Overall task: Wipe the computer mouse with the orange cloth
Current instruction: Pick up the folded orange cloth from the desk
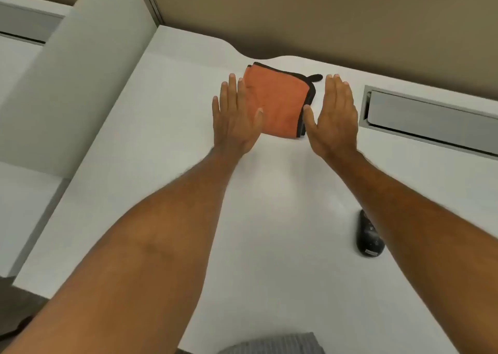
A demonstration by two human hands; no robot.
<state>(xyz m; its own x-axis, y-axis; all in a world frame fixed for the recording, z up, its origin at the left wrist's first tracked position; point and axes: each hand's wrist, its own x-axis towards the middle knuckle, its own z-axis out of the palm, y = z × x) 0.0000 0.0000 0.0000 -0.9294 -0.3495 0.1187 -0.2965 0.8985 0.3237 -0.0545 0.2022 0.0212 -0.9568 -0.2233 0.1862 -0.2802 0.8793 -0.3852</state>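
Observation:
A folded orange cloth [280, 103] with a dark border lies on the white desk [269, 205] near its far edge. My left hand [235, 119] is flat, palm down, fingers spread, over the cloth's left edge. My right hand [334, 116] is flat and open just right of the cloth, its thumb at the dark border. Neither hand holds anything. A black computer mouse [367, 235] sits on the desk nearer to me, partly hidden by my right forearm.
A grey cable tray lid [431, 119] is set into the desk at the far right. A pale partition panel [80, 84] stands along the left side. The desk's far edge curves in behind the cloth. Striped clothing [272, 344] shows at the bottom.

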